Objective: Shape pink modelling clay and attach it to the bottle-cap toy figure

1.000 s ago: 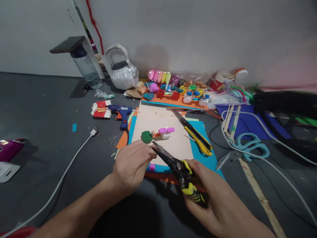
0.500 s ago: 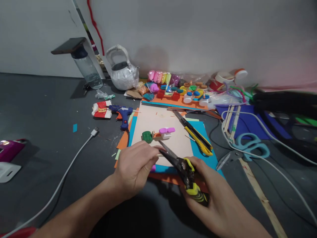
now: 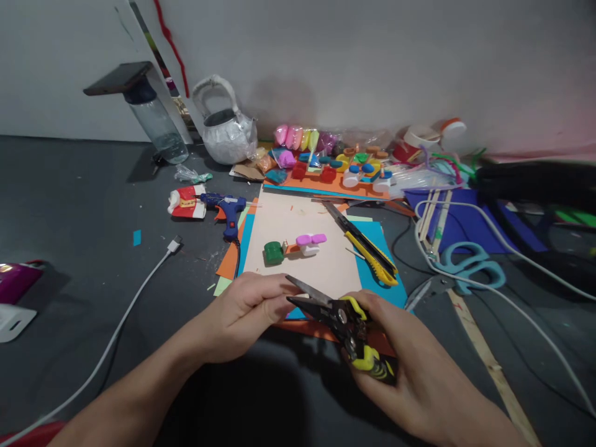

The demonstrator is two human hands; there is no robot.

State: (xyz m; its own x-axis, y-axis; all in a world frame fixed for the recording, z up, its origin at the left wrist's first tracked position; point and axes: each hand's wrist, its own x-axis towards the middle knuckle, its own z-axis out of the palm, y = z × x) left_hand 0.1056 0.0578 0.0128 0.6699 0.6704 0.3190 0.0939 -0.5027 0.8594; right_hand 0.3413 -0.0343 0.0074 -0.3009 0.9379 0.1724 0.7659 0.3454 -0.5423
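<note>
My right hand point(image 3: 405, 360) is wrapped round the yellow-and-black handles of a pair of snips point(image 3: 342, 316). Their dark blades point left and stand a little apart, right by the fingertips of my left hand point(image 3: 251, 316). That left hand is closed in a pinch; whatever it grips is mostly hidden, with only a small pale bit near the blades. Just beyond my hands, on a cream sheet point(image 3: 274, 214), lies a small assembly with a green wheel-like piece point(image 3: 274, 252), an orange strip and a pink propeller-like piece point(image 3: 311, 239). A yellow utility knife point(image 3: 367, 248) rests right of it.
A blue glue gun point(image 3: 228, 211) lies left of the sheets. Light-blue scissors point(image 3: 470, 267) and a white cable point(image 3: 516, 304) are on the right. At the back stand a silver kettle point(image 3: 229, 138), a leaning bottle point(image 3: 156, 127) and several colourful small models point(image 3: 321, 174).
The snips' blades have turned to point more to the left, level with my left fingertips. My left hand has shifted slightly left, its fingers stretched further along. The camera view has moved a little.
</note>
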